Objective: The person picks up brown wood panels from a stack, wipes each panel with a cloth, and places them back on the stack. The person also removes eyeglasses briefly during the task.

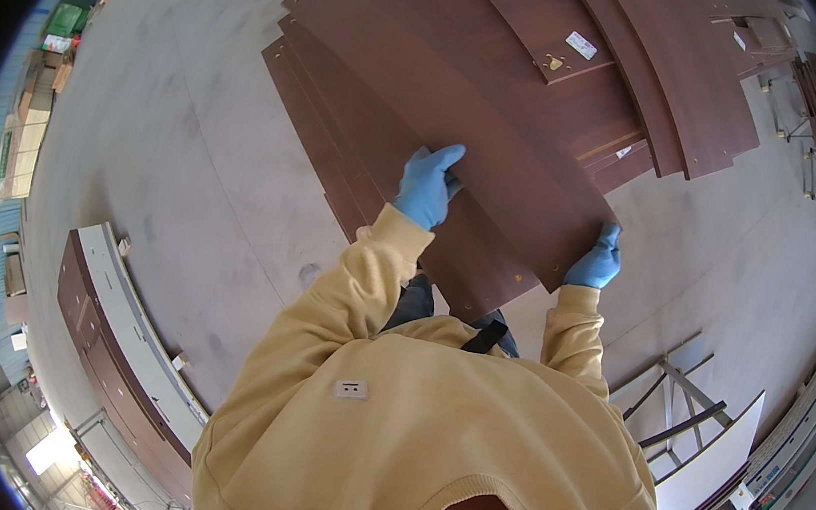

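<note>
A long dark brown board (502, 140) lies slantwise in front of me, held at its near part. My left hand (426, 185), in a blue glove, is closed on the board's left edge, thumb side uppermost. At the near right corner, my right hand (596, 261), also gloved in blue, grips the board's end; its fingertips are partly hidden. More brown boards (470, 280) lie under and to the left of it, their near ends close to my legs. Beyond it, a shorter brown panel (516, 11) carries a white label (581, 44) and a small yellowish mark.
Further brown boards (685, 80) are piled at the far right. A metal stand (688, 403) with a white panel is near my right side. Brown and white panels (113, 322) lie stacked at the left. Grey concrete floor (191, 130) surrounds the pile.
</note>
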Demonstrator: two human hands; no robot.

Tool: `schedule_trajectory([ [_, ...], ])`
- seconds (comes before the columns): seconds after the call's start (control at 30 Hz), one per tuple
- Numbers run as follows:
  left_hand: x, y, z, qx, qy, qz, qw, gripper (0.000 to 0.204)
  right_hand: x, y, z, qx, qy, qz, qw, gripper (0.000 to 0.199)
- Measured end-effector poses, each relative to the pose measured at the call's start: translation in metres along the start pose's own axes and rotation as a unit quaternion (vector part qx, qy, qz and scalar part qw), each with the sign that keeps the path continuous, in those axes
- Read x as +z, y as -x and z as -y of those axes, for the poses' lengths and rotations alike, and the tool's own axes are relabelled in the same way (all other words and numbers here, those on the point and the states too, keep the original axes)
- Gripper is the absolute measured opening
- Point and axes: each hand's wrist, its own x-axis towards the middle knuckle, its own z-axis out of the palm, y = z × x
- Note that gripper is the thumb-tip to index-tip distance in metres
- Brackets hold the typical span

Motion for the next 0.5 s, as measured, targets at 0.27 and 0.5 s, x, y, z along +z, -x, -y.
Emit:
schedule_trajectory([
  [0.27,0.085,-0.044,-0.011,0.028,-0.041,0.122,0.991,0.037,-0.002,-0.053,0.009,-0.029,-0.088,-0.079,0.993,0.051],
  [0.5,0.082,-0.052,-0.002,0.039,-0.09,0.116,0.988,0.033,-0.021,-0.037,-0.004,-0.076,-0.044,-0.101,0.991,0.042],
])
